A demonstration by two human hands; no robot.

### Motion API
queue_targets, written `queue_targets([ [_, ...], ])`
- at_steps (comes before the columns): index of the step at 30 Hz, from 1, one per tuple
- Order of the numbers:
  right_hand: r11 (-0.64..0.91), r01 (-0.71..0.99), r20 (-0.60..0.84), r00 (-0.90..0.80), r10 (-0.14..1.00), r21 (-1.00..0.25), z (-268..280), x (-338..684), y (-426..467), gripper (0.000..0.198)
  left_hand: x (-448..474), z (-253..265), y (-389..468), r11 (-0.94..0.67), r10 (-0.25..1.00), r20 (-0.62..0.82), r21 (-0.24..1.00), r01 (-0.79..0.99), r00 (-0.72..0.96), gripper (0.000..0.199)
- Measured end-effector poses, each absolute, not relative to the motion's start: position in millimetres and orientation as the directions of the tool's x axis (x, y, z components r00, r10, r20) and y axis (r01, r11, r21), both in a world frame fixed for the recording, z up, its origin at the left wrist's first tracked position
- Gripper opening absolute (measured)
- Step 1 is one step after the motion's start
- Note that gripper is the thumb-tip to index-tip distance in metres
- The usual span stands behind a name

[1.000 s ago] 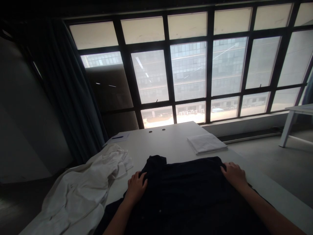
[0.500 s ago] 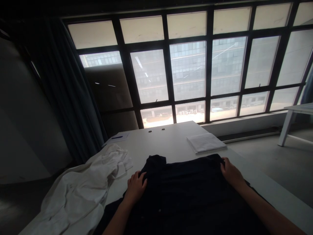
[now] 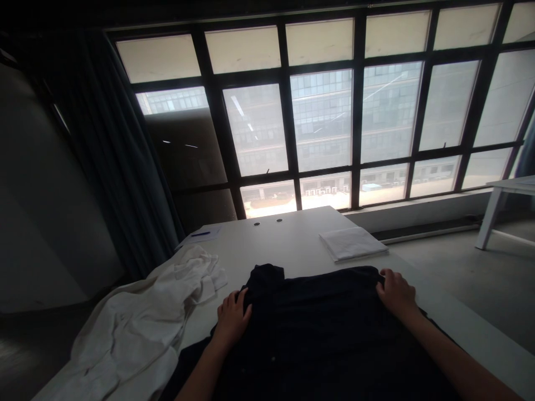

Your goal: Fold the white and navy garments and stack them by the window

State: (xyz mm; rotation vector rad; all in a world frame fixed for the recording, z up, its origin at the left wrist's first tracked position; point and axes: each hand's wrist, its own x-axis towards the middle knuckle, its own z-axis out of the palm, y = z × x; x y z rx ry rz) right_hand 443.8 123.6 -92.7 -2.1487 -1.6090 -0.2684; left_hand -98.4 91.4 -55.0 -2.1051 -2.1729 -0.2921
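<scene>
A dark shirt (image 3: 321,328) lies spread on the white table (image 3: 267,245), its collar (image 3: 267,273) at the far side and small pale buttons low on its front. My left hand (image 3: 234,316) rests on its left edge below the collar, fingers apart and lying on the cloth. At the far right corner of the shirt, my right hand (image 3: 397,292) has its fingers curled over the edge, holding the fabric. The near part of the shirt runs out of the picture.
A crumpled white garment (image 3: 137,328) covers the table's left side. Near the right edge sits a folded white cloth (image 3: 353,243). Paper with a pen (image 3: 200,234) lies at the far left. Windows (image 3: 321,122) and a dark curtain (image 3: 121,167) stand behind; another table (image 3: 497,206) is at right.
The far right edge of the shirt has sunk slightly and lies flatter. My right hand has shifted a little, with its knuckles more bent. My left hand stays nearly in place.
</scene>
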Motion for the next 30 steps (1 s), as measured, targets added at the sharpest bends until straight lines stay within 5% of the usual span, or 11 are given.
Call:
queue_targets([
  [5,-0.262,0.943,0.368,0.323,0.872,-0.207,-97.5,444.2,126.6,0.025,-95.5,-49.8,88.3,-0.019,0.942,0.336,0.023,1.0,0.01,0.046],
  [11,-0.036,0.965,0.477,0.16,0.864,-0.258,-99.6,450.1,126.7,0.028,-87.2,-34.7,84.9,-0.252,0.955,0.179,0.06,0.966,0.237,0.037],
  [19,-0.161,0.977,0.419,0.205,0.884,-0.138,-92.8,444.1,122.7,0.032,-74.9,-28.8,76.9,-0.21,0.97,0.136,0.051,0.976,0.201,0.041],
  [30,-0.173,0.979,0.333,0.199,0.922,-0.105,-95.9,442.4,126.5,0.045,-53.5,-46.0,69.9,-0.09,0.994,-0.056,0.038,0.995,0.092,0.077],
])
